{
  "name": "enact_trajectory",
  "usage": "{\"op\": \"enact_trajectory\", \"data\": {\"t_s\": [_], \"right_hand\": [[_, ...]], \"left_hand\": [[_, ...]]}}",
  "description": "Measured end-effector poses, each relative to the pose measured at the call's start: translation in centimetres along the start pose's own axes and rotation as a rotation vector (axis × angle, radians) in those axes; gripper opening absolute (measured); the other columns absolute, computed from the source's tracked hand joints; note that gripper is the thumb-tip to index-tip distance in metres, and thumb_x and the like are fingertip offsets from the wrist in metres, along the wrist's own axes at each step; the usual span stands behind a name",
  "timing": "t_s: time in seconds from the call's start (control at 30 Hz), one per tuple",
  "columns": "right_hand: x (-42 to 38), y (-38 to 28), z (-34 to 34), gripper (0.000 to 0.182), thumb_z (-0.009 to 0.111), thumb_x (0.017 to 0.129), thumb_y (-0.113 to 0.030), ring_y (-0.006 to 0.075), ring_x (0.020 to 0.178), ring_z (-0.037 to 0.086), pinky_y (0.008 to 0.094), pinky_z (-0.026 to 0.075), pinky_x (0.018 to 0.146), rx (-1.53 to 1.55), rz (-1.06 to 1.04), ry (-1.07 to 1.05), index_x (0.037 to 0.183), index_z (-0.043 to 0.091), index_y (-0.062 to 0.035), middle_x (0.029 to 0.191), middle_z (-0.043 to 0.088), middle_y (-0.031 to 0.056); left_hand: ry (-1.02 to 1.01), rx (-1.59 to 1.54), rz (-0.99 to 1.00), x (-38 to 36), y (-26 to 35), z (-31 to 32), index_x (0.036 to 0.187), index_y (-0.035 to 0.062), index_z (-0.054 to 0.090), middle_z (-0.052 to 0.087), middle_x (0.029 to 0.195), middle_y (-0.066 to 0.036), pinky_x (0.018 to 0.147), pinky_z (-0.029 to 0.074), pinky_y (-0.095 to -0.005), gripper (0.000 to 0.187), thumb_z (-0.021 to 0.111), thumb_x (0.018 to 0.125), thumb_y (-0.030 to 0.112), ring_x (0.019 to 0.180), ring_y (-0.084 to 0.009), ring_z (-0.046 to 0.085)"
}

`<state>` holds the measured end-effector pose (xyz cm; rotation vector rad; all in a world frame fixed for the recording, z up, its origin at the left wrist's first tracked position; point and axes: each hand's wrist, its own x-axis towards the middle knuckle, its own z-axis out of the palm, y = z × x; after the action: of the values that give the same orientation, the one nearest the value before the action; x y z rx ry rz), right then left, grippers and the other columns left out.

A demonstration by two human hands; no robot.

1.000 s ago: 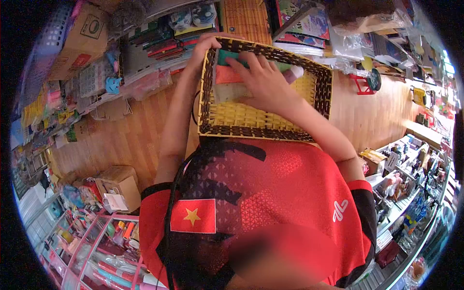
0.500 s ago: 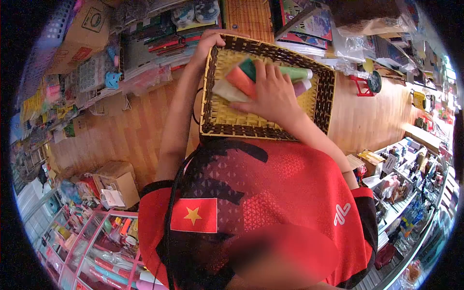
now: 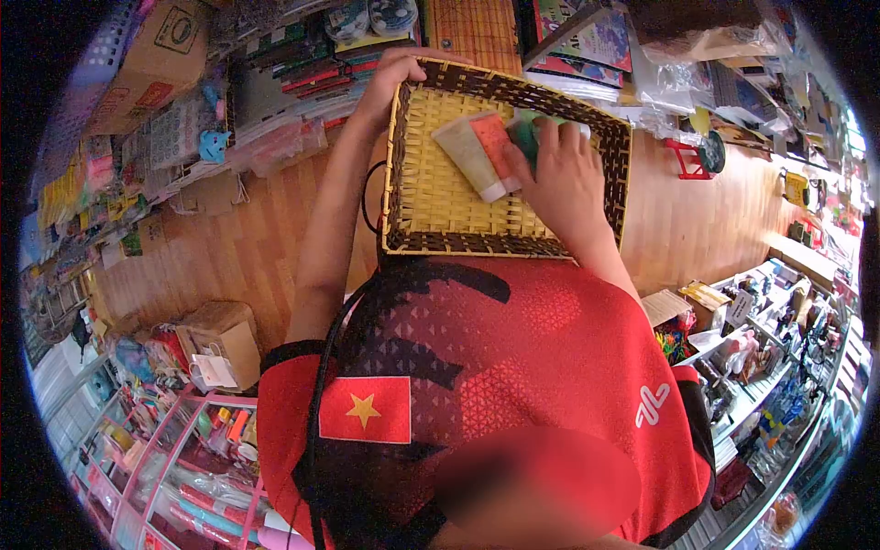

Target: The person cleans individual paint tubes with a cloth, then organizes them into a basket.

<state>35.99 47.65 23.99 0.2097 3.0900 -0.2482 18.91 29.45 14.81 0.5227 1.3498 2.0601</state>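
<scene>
My left hand [image 3: 392, 84] grips the far left corner of a yellow and dark brown woven basket [image 3: 396, 183], its fingers hooked over the rim. Inside lie several soft squeeze tubes. A cream tube [image 3: 466, 158] with a white cap rests slanted, and an orange tube [image 3: 496, 145] lies against its right side. Over the right half of the basket, my right hand [image 3: 570, 188] curls its fingers round a green tube [image 3: 524, 136], which is partly covered. Whatever else lies under that hand is hidden.
Stacked goods and a cardboard box [image 3: 165, 69] line the far left. A red stool [image 3: 687, 159] stands on the wooden floor [image 3: 678, 229] to the right. Another cardboard box [image 3: 220, 344] is at lower left, and crowded shelves [image 3: 770, 339] at lower right.
My right hand has moved right within the basket. The cream and orange tubes have swung round and now lie more exposed; the purple tube has gone out of sight. My left hand keeps its hold.
</scene>
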Motion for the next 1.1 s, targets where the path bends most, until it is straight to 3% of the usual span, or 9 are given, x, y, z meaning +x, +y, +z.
{"op": "enact_trajectory", "data": {"t_s": [0.03, 0.07, 0.13, 0.17, 0.23, 0.37, 0.43, 0.63, 1.1], "right_hand": [[-0.2, 0.2, -0.4, 0.051, 0.06, 0.077, -0.041, 0.0298, 0.091, 0.056, 0.0427, 0.043, 0.074, -0.048, -0.089, 0.155, 0.111, 0.048, -0.0051, 0.095, 0.055, 0.014], [-0.2, 0.0, -1.4, 0.051, 0.06, 0.077, -0.041, 0.0298, 0.091, 0.056, 0.0427, 0.043, 0.074, -0.048, -0.088, 0.153, 0.111, 0.048, -0.0051, 0.095, 0.055, 0.014], [-0.1, -0.5, -3.4, 0.054, 0.068, 0.07, -0.029, 0.0276, 0.098, 0.051, 0.0418, 0.041, 0.08, 0.212, -0.388, -0.029, 0.117, 0.048, -0.011, 0.098, 0.054, 0.0093], [-0.2, -0.5, -2.9, 0.054, 0.068, 0.07, -0.029, 0.0276, 0.098, 0.051, 0.0418, 0.041, 0.08, 0.214, -0.385, -0.028, 0.117, 0.048, -0.011, 0.098, 0.054, 0.0093], [-0.3, -0.4, -1.4, 0.063, 0.073, 0.062, -0.021, 0.0269, 0.094, 0.054, 0.04, 0.042, 0.079, 0.174, -0.666, -0.118, 0.12, 0.048, -0.0126, 0.096, 0.054, 0.0079], [0.3, -0.7, 0.0, 0.06, 0.072, 0.063, -0.017, 0.0275, 0.091, 0.055, 0.0386, 0.043, 0.079, 0.227, -0.666, -0.087, 0.118, 0.049, -0.0114, 0.096, 0.054, 0.0082], [0.7, -1.2, 1.0, 0.053, 0.07, 0.066, -0.018, 0.0286, 0.088, 0.056, 0.0375, 0.043, 0.079, 0.293, -0.636, 0.039, 0.115, 0.051, -0.0098, 0.095, 0.054, 0.0101], [1.1, -3.7, 2.7, 0.043, 0.066, 0.074, -0.022, 0.0328, 0.086, 0.056, 0.0401, 0.046, 0.075, 0.491, -0.568, 0.046, 0.112, 0.051, -0.0064, 0.092, 0.054, 0.0138], [1.9, -4.0, 2.1, 0.059, 0.073, 0.066, -0.03, 0.035, 0.09, 0.055, 0.0399, 0.046, 0.074, 0.572, -0.491, 0.0, 0.113, 0.047, -0.0061, 0.101, 0.054, 0.0151]], "left_hand": [[-0.007, 0.008, 0.002, -0.1, 0.2, 0.2, 0.097, -0.0092, 0.061, 0.064, 0.091, -0.014, 0.076, 0.047, -0.0279, 0.044, 0.043, 0.066, 0.016, 0.077, -0.0194, 0.06], [-0.007, 0.007, 0.0, -0.3, 0.3, 0.6, 0.097, -0.0092, 0.061, 0.064, 0.091, -0.014, 0.076, 0.047, -0.0279, 0.044, 0.043, 0.066, 0.016, 0.077, -0.0194, 0.06], [0.035, 0.025, 0.058, -0.5, 0.7, 1.5, 0.098, -0.0093, 0.061, 0.064, 0.093, -0.015, 0.079, 0.047, -0.0282, 0.046, 0.042, 0.065, 0.016, 0.082, -0.0204, 0.061], [0.033, 0.026, 0.056, -0.6, 1.1, 1.8, 0.098, -0.0093, 0.061, 0.064, 0.093, -0.015, 0.079, 0.047, -0.0282, 0.046, 0.042, 0.065, 0.016, 0.082, -0.0204, 0.061], [0.003, 0.028, 0.044, -0.6, 1.7, 2.3, 0.099, -0.0095, 0.061, 0.064, 0.096, -0.016, 0.082, 0.047, -0.0289, 0.047, 0.042, 0.064, 0.016, 0.085, -0.0212, 0.061], [-0.016, 0.074, 0.077, -0.3, 1.5, 2.5, 0.099, -0.0094, 0.061, 0.064, 0.097, -0.017, 0.084, 0.047, -0.0297, 0.047, 0.041, 0.064, 0.015, 0.087, -0.0217, 0.061], [-0.08, 0.012, 0.034, -0.1, 1.4, 2.2, 0.099, -0.0093, 0.061, 0.063, 0.098, -0.017, 0.085, 0.046, -0.0296, 0.047, 0.041, 0.064, 0.016, 0.087, -0.0221, 0.061], [-0.083, 0.105, 0.081, 0.3, 0.7, 1.8, 0.098, -0.0115, 0.06, 0.063, 0.097, -0.018, 0.088, 0.045, -0.0288, 0.049, 0.04, 0.063, 0.015, 0.087, -0.022, 0.061], [-0.082, -0.011, 0.028, 1.0, -1.5, 0.3, 0.099, -0.0098, 0.06, 0.063, 0.099, -0.016, 0.08, 0.048, -0.0281, 0.045, 0.041, 0.065, 0.013, 0.084, -0.0201, 0.061]]}}
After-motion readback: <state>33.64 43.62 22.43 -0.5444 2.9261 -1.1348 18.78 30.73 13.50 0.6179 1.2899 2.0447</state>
